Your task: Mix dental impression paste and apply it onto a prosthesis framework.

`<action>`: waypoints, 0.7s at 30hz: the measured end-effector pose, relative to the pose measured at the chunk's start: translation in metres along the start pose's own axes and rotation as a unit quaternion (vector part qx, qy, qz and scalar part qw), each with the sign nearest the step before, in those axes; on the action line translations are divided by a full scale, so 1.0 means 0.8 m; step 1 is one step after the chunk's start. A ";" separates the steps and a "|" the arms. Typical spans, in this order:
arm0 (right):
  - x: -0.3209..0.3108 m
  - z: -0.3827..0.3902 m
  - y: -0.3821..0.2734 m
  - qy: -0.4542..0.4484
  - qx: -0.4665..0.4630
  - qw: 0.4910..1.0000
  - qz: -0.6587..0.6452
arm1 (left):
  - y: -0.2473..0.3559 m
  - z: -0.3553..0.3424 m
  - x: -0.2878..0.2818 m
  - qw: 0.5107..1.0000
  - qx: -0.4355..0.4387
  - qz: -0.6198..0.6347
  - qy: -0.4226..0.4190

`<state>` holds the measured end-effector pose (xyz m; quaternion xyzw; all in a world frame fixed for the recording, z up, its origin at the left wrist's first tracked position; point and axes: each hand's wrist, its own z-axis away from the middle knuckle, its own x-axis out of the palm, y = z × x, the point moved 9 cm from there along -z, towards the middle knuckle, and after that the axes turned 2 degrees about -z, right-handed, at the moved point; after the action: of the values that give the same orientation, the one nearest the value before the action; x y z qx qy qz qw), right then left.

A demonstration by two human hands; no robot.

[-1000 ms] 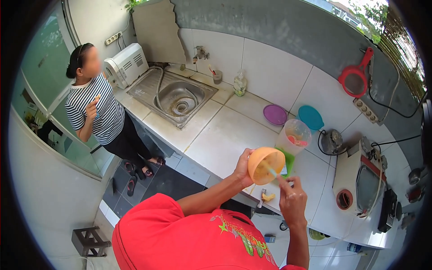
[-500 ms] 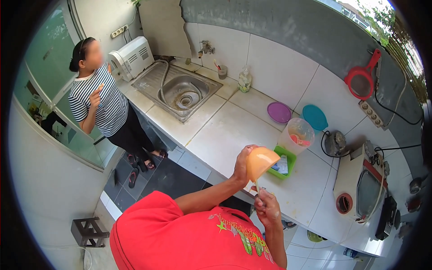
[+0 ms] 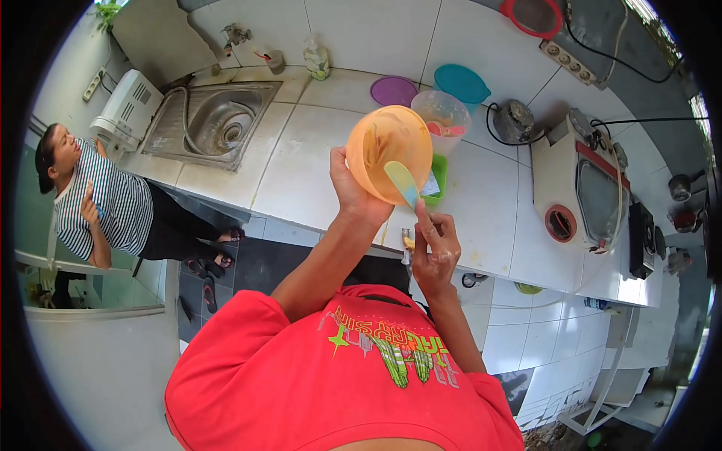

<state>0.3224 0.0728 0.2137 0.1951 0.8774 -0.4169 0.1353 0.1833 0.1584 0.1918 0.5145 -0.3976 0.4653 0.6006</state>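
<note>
My left hand (image 3: 355, 188) grips the side and underside of an orange bowl (image 3: 412, 139). The bowl is tilted so its opening faces me, with smears of pale residue on the inner wall. In my right hand (image 3: 438, 252) is a pale green-blue spatula (image 3: 403, 180), pinched by its handle. Its blade reaches over the lower rim into the bowl; whether it touches the wall I cannot tell. Behind the bowl, partly hidden, a green basket (image 3: 439, 180) stands on the counter beside a clear plastic tub (image 3: 444, 109) with something red inside.
A steel sink (image 3: 210, 128) lies to the left, with a soap bottle (image 3: 317, 60) near the wall. Purple (image 3: 392, 91) and teal (image 3: 460, 83) lids rest at the back. A white-and-red appliance (image 3: 579, 180) stands right. Another person (image 3: 113, 203) in stripes stands far left.
The bowl has turned from showing its outside to showing its inside. The spatula's blade has come into view over the bowl's opening. My whole view has shifted rightward.
</note>
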 end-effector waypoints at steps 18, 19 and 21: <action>0.007 0.051 0.020 -0.049 -0.044 0.996 0.065 | -0.022 0.000 -0.054 0.995 -0.068 0.076 0.019; -0.003 0.072 0.035 -0.067 0.000 0.996 0.066 | -0.021 0.000 -0.057 0.993 -0.070 0.087 0.027; -0.020 0.101 0.055 -0.079 0.066 0.993 0.057 | -0.007 -0.003 -0.057 0.994 -0.045 0.098 0.027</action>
<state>0.3627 0.0310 0.1400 0.2197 0.8216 -0.4801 0.2149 0.1771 0.1536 0.1466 0.4329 -0.4503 0.5172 0.5850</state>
